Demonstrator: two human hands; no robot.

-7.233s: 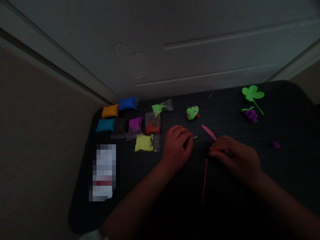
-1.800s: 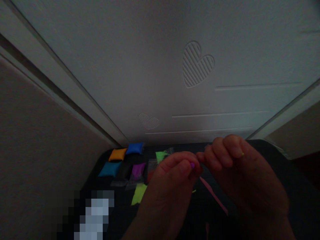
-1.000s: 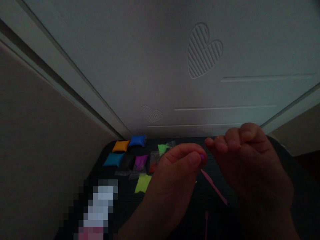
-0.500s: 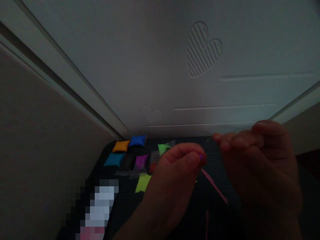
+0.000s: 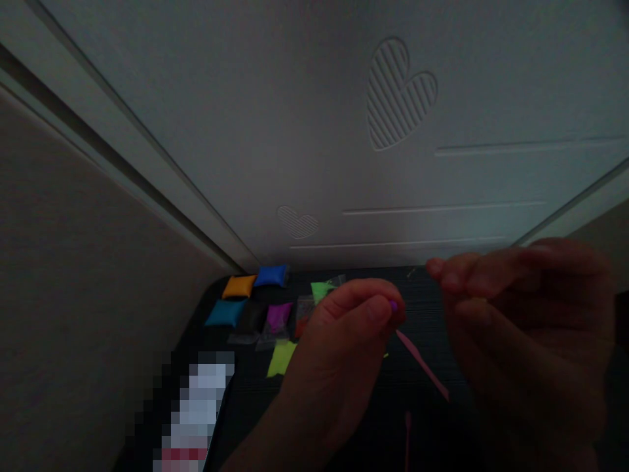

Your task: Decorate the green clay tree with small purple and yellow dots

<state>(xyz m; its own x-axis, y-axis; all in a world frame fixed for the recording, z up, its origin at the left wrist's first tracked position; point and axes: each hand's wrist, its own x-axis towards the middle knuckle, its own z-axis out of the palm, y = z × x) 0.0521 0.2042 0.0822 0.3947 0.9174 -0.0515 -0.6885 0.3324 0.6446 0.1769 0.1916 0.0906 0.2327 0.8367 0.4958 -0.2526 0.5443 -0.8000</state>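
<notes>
My left hand [image 5: 339, 354] is closed, its thumb and forefinger pinching a small purple piece of modelling clay [image 5: 394, 306], of which only a tip shows. To the right and apart from it, my right hand [image 5: 531, 328] is raised with the fingers bent and the thumb drawn up under them. A faint yellowish speck seems to show at that thumb tip, too small and dark to name. Below and between the hands lies a pink modelling tool [image 5: 423, 366]. A second thin pink tool [image 5: 407, 439] lies nearer the front.
On the dark table [image 5: 255, 419] lie clay packets: orange [image 5: 239, 286], blue [image 5: 272, 276], teal [image 5: 225, 313], black [image 5: 251, 320], purple [image 5: 278, 316], green [image 5: 322, 290] and yellow [image 5: 282, 358]. A blurred-out phone-like screen [image 5: 199, 410] is at left. A white panel [image 5: 314, 131] with hearts stands behind.
My right hand has shifted a little to the right and turned, its thumb now closer under the fingertips. My left hand keeps its pinch on the purple clay, almost still.
</notes>
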